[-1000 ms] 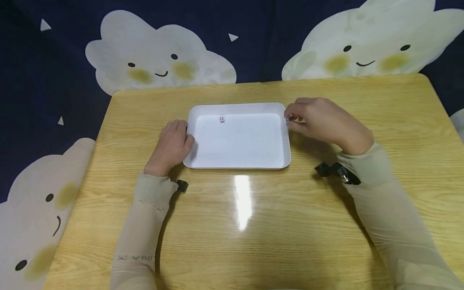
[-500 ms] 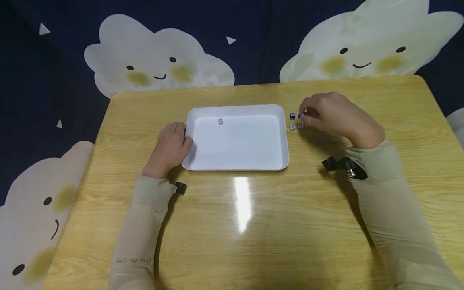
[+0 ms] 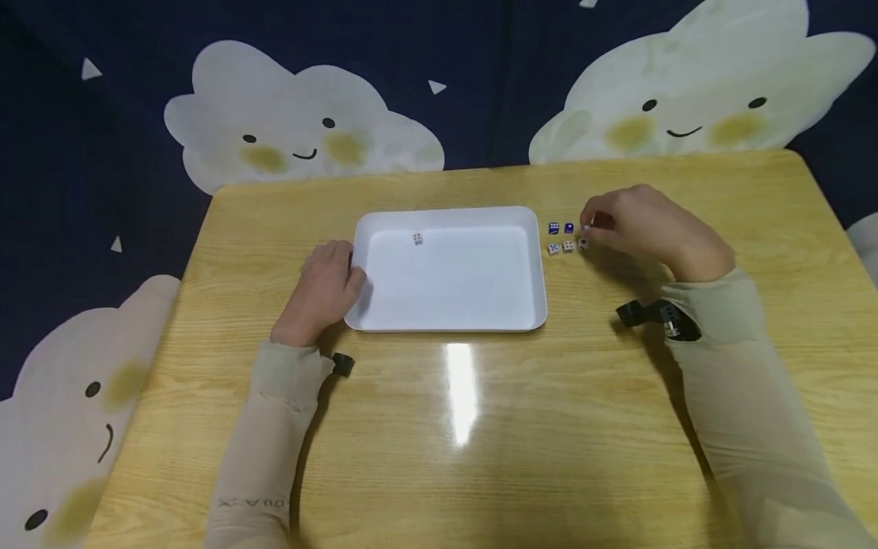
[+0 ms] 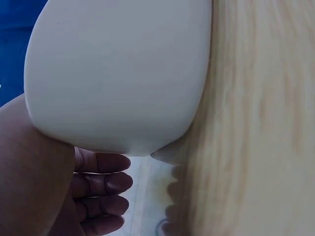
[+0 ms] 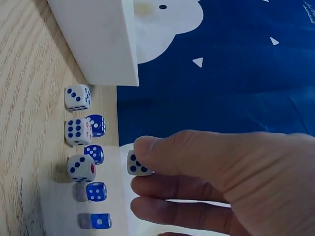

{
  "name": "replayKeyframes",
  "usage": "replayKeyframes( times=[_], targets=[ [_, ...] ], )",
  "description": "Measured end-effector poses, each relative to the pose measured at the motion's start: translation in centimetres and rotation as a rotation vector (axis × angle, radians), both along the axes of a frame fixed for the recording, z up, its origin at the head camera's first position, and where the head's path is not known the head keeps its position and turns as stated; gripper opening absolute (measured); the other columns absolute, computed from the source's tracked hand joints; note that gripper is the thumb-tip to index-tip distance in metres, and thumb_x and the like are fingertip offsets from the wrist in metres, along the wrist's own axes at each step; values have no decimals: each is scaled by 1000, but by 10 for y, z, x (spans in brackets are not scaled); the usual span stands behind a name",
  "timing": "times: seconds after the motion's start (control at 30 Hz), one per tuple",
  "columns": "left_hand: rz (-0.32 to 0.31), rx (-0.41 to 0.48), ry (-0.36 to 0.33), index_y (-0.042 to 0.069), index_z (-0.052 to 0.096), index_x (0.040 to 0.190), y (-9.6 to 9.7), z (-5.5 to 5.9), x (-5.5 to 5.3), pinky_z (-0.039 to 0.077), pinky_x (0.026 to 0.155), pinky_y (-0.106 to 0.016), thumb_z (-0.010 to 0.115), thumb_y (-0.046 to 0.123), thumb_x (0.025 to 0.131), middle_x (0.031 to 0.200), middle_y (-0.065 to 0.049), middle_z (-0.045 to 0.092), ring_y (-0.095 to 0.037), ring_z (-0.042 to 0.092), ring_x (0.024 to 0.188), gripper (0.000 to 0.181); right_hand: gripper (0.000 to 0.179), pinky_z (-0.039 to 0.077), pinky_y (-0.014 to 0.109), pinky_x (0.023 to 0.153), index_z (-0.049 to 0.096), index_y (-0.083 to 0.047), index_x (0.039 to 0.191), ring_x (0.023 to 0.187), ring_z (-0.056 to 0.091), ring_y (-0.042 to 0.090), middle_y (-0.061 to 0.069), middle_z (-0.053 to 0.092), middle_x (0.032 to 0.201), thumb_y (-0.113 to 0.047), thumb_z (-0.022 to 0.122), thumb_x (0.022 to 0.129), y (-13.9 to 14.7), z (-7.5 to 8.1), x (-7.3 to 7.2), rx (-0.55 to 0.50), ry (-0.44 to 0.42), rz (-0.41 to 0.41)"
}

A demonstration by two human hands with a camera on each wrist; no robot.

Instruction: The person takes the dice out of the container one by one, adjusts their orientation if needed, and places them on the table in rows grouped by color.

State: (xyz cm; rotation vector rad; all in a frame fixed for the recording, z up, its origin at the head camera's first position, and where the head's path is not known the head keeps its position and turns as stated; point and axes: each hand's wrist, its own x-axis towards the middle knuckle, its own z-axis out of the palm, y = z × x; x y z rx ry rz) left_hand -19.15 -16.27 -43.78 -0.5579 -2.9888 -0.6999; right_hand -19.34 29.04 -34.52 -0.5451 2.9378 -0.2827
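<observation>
My left hand [image 3: 321, 290] grips the left end of a white tray [image 3: 446, 323], thumb over the rim and fingers along the outside. In the left wrist view the tray wall [image 4: 118, 73] hides part of this hand. One white die [image 3: 418, 239] lies inside the tray near its back left. Right of the tray, my right hand [image 3: 648, 229] pinches a white die [image 5: 138, 164] between thumb and fingers. Beside it on the table stand a row of three white dice [image 5: 78, 131] and a row of several blue dice [image 5: 96, 191], partly hidden by the hand in the head view.
The wooden table [image 3: 411, 457] runs to a back edge against a dark blue cloth [image 3: 487, 107] with smiling white clouds. Small black cameras [image 3: 631, 313] hang at the wrists. A bright reflection lies on the tabletop in front of the tray.
My right hand has moved right, away from the tray's right rim to over the dice rows, uncovering several dice. My left hand stays on the tray.
</observation>
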Motion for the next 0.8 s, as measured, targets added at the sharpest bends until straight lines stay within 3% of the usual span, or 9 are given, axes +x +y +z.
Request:
replayKeyframes(
  times=[0.3, 0.5, 0.63, 0.8],
  targets=[
    [-8, 5, 5, -7, 56, 108, 1, 0, 0, 41, 89, -50, 40, 19, 97, 102, -20, 58, -38, 50, 93, 31, 20, 52, 50, 82, 73, -7, 112, 88, 65, 27, 15, 76, 104, -18, 66, 97, 11, -1, -1, 10, -73, -54],
    [-19, 20, 48, -6, 55, 103, 0, 1, 0, 39, 83, -47, 41, 17, 97, 94, -18, 55, -38, 48, 88, 27, 18, 49, 47, 83, 73, -9, 112, 89, 62, 27, 13, 76, 104, -17, 65, 98, 13, -2, -4, 42, -83, -63],
    [-14, 16, 31, -6, 54, 101, -2, 0, 1, 39, 83, -47, 41, 17, 96, 92, -18, 53, -37, 47, 86, 26, 16, 49, 46, 81, 74, -10, 111, 86, 61, 25, 10, 75, 98, -16, 66, 98, 13, -5, -4, 43, -84, -56],
    [-7, 27, 3, -5, 54, 103, -2, -1, 1, 38, 85, -46, 40, 17, 97, 96, -18, 54, -36, 47, 89, 27, 20, 51, 50, 84, 73, -9, 114, 90, 65, 28, 14, 75, 103, -17, 65, 99, 16, -9, -4, 32, -119, -78]
  ],
)
